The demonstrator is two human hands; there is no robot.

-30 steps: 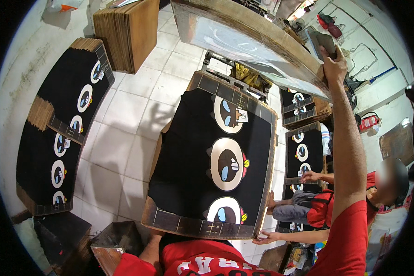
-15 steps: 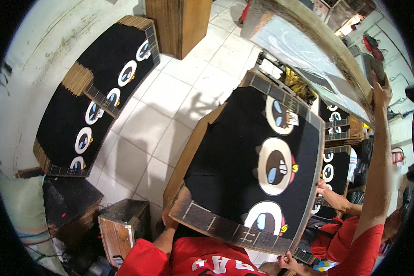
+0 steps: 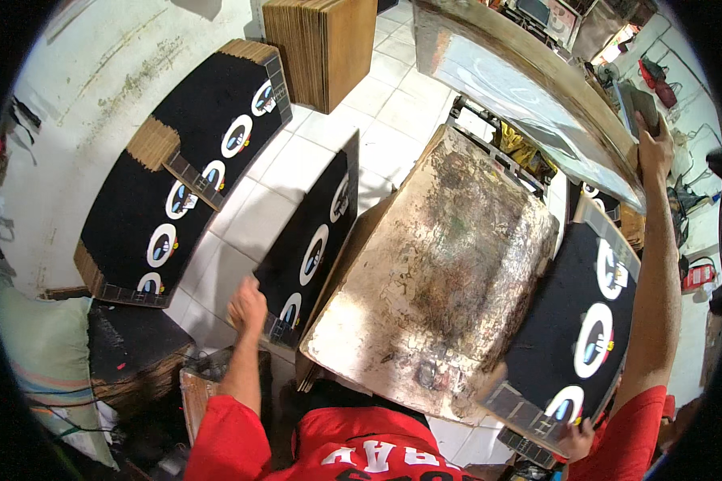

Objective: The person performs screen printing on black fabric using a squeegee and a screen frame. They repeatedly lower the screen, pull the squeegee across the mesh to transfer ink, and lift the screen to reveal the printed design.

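Observation:
My left hand (image 3: 249,305) grips the near edge of a black printed panel (image 3: 297,248), which stands tilted beside the left edge of the paint-stained printing table (image 3: 425,289). White oval cartoon faces run down the panel. My right arm reaches up at the right, where my right hand (image 3: 656,151) is closed around a grey-brown block that looks like a squeegee (image 3: 643,108). It is beside the edge of a raised screen frame (image 3: 529,104). Another person's hand (image 3: 578,439) holds a second black panel (image 3: 565,321) at the table's right side.
Several black printed panels (image 3: 208,88) lean along the left wall. A stack of brown boards (image 3: 321,52) stands at the back on white floor tiles (image 3: 397,100). At the near left are a dark stack (image 3: 132,341) and a pale sack (image 3: 44,353).
The printed panel has left the table toward the right, in the other person's hand, baring the stained top. My left hand has swung out left with another panel. My right hand stays by the frame.

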